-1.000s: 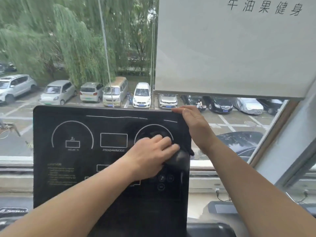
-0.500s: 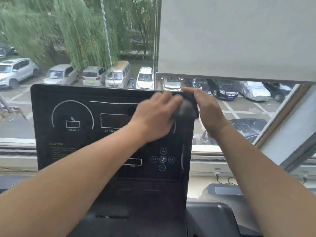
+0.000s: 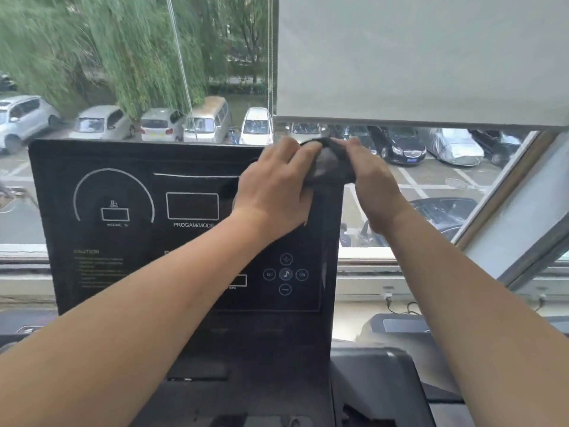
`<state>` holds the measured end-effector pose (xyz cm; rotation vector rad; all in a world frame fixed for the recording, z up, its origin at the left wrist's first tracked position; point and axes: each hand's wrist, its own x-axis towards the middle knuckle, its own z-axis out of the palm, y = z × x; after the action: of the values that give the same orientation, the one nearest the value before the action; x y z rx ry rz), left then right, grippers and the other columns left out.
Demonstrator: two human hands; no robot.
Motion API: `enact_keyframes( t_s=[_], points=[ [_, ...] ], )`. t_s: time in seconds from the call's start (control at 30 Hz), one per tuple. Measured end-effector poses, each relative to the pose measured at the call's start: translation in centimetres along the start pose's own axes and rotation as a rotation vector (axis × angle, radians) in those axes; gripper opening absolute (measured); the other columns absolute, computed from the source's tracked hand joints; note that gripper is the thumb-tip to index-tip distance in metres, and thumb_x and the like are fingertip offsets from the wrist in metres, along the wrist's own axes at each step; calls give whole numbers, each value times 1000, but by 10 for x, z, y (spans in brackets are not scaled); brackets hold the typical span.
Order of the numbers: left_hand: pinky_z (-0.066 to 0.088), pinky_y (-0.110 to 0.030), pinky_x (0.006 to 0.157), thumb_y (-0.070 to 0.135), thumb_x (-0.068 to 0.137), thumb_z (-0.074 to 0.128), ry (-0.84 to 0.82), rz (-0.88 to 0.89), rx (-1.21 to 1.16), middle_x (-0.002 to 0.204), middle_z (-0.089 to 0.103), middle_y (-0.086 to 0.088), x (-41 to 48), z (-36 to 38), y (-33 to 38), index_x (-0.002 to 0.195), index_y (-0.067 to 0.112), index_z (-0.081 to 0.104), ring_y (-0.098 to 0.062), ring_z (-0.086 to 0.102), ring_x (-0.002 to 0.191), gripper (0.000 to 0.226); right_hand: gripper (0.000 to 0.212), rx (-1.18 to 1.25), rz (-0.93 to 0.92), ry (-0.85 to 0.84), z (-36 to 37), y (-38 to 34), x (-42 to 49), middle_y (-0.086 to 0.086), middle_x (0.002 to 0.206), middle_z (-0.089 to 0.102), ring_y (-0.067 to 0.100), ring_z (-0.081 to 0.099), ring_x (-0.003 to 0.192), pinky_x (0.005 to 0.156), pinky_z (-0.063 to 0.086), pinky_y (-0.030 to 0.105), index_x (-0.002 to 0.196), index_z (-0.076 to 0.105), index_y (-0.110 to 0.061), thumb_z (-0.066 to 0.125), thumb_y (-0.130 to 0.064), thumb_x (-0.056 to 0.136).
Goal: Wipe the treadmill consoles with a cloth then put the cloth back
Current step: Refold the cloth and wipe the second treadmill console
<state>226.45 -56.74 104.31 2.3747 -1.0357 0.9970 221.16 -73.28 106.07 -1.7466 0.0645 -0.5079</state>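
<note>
At the upper right corner of the console (image 3: 123, 186), mid-frame, I had my left hand (image 3: 274, 192) and right hand (image 3: 374, 184) both gripping the dark cloth (image 3: 331, 164) bunched between them.

Soft window daylight, blurred wide-angle edges

"PROGAM/MODE" and fainter "CAUTION", white lettering on the black console (image 3: 92, 155)
</note>
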Motion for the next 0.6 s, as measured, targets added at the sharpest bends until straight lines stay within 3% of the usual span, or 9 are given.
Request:
enact_keyframes(
  t_s=[0.1, 0.2, 0.27, 0.3, 0.37, 0.43, 0.5, 0.53, 0.6],
  points=[
    [48, -36, 63, 23, 80, 75, 34, -82, -4, 116, 61, -12, -32, 20, 19, 141, 12, 56, -36, 59, 96, 65, 46, -40, 1, -5, 2, -1, -3, 4, 120, 77, 14, 71, 112, 97, 55, 31, 128, 72, -22, 33, -39, 112],
    [55, -42, 65, 22, 78, 71, -222, 332, -44, 117, 61, -8, -75, 33, 26, 140, 15, 56, -32, 58, 96, 64, 44, -146, -44, 44, 7, 5, -8, -10, 126, 72, 4, 62, 122, 113, 45, 30, 128, 70, -30, 33, -45, 108],
    [53, -39, 67, 22, 78, 67, -408, 594, -13, 120, 60, -5, -79, 26, 14, 141, 20, 56, -29, 57, 99, 64, 42, -165, -59, 51, 9, 6, -12, -19, 124, 67, -8, 58, 119, 108, 43, 15, 132, 67, -28, 32, -40, 111],
    [52, -39, 67, 22, 78, 66, -407, 605, 9, 121, 59, -4, -74, 22, 9, 142, 21, 55, -29, 57, 100, 65, 41, -168, -65, 53, 10, 8, -12, -20, 123, 66, -12, 58, 115, 103, 43, 11, 132, 66, -26, 32, -38, 112],
    [54, -44, 66, 21, 78, 66, -274, 384, 13, 120, 60, -8, -67, 17, 1, 142, 17, 56, -32, 58, 100, 65, 38, -171, -66, 60, 11, 11, -13, -18, 123, 66, -14, 58, 111, 98, 43, 8, 132, 65, -25, 33, -35, 113],
    [54, -44, 62, 19, 80, 69, -80, 64, -36, 118, 60, -11, -72, 20, 3, 143, 14, 56, -34, 58, 98, 64, 40, -167, -71, 64, 14, 14, -15, -12, 131, 65, -5, 57, 122, 108, 44, 16, 137, 63, -23, 36, -36, 110],
    [53, -39, 61, 18, 78, 73, -19, -135, -74, 117, 60, -11, -94, 28, 17, 142, 13, 56, -35, 57, 97, 66, 46, -169, -81, 35, 15, 12, -18, -8, 147, 58, 4, 50, 138, 121, 36, 27, 145, 57, -24, 38, -41, 107],
    [54, -39, 61, 18, 75, 75, -45, -148, -88, 116, 60, -11, -109, 34, 25, 141, 15, 56, -35, 57, 96, 69, 48, -178, -88, 21, 14, 11, -19, -8, 154, 52, 6, 43, 144, 125, 30, 31, 151, 52, -26, 38, -42, 107],
    [56, -44, 62, 16, 71, 74, -215, 79, -116, 115, 61, -10, -140, 43, 32, 140, 16, 55, -35, 57, 94, 72, 51, -210, -83, 18, 12, 14, -29, -7, 157, 45, 3, 38, 144, 128, 22, 29, 159, 38, -27, 37, -39, 110]
  ],
)
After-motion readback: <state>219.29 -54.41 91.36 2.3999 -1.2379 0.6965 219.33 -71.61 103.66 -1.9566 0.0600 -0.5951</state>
